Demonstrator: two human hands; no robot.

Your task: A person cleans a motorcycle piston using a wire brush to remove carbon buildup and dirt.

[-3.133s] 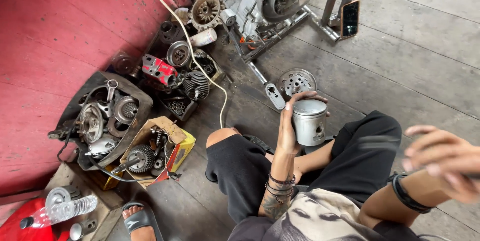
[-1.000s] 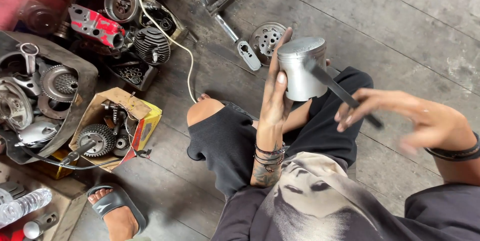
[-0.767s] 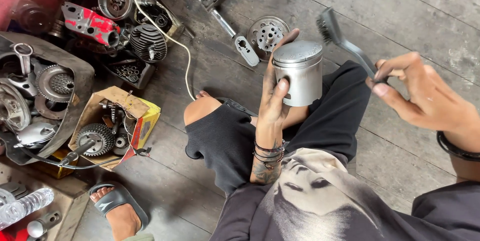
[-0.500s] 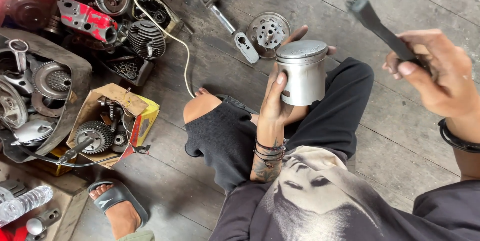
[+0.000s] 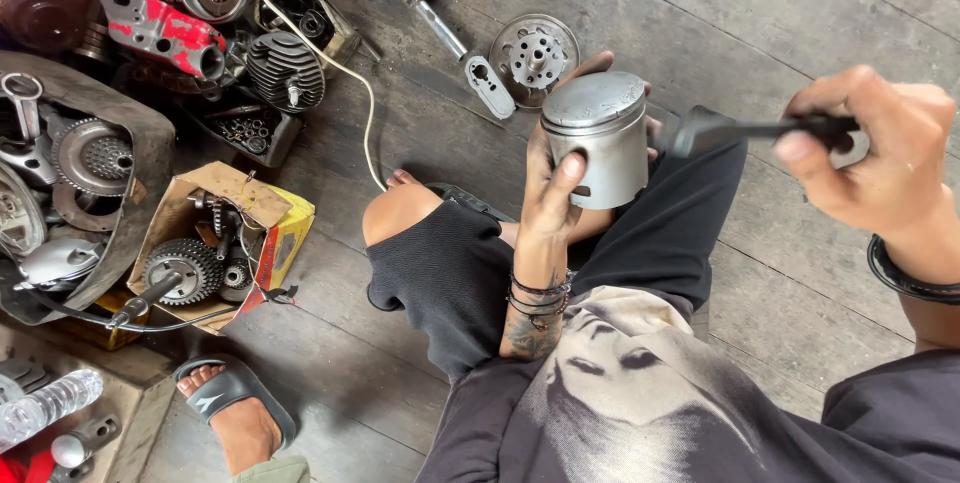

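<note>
- Head view, what has just changed: half a second ago the right hand (image 5: 880,148) was lifted high and off to the right, with the dark brush-like tool (image 5: 745,129) angled up and well clear of the piston. Now the hand has swung down and across, and the tool lies nearly level, its blocky head just beside the right wall of the piston (image 5: 600,138), perhaps touching it (the contact itself is too close to call).
- Head view, what that suggests: going by the pictures a second ago, when the tool was also laid against the metal, I'd judge this to be another stroke of a repeated scrubbing or cleaning of the piston's side, not a new kind of move.
- Head view, the piston: it has hardly shifted since then. It stands upright with its flat grey crown up, held above the person's black-trousered knees, in front of the round perforated metal disc (image 5: 534,51) lying on the plank floor (image 5: 780,3).
- Head view, left hand (image 5: 552,205): closed round the piston from below and behind, the thumb pressed on the near wall and the fingers wrapped out of sight at the back, with fingertips peeping past the top edge.
- Head view, right hand: fingers curled tight about the tool's thin handle, thumb on top, nothing else in it.
- Head view, surroundings: a torn cardboard box of gears (image 5: 215,243) sits well to the left, untouched.
</note>
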